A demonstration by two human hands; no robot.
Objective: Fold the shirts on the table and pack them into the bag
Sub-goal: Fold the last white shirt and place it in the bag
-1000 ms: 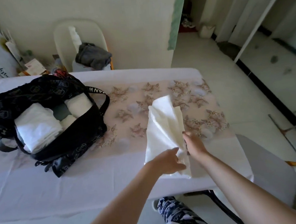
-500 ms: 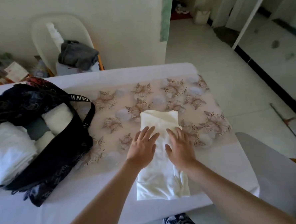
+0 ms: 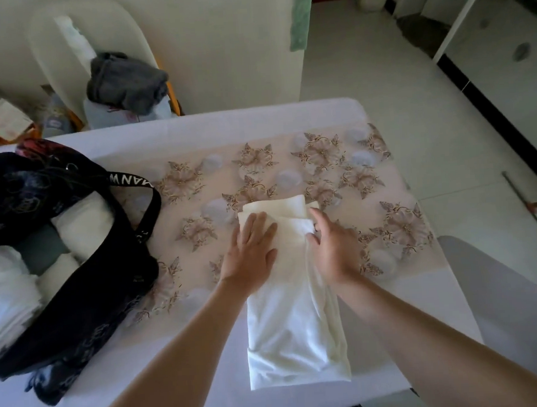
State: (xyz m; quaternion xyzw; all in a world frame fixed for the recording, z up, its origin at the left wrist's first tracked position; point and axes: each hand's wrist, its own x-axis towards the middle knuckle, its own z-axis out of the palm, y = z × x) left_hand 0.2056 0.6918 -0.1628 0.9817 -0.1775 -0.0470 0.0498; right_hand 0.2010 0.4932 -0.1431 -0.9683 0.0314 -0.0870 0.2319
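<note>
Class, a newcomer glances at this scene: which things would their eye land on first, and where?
A long white shirt lies in the middle of the table, the left hand pressing flat on it while the right hand pinches its fold. At the left side, an open black bag already holds folded white clothes.

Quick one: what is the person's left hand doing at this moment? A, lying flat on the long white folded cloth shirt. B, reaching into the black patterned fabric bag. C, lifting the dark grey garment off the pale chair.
A: the left hand lies with straight fingers on the far end of the long white folded cloth shirt, apart from the black patterned fabric bag.
</note>
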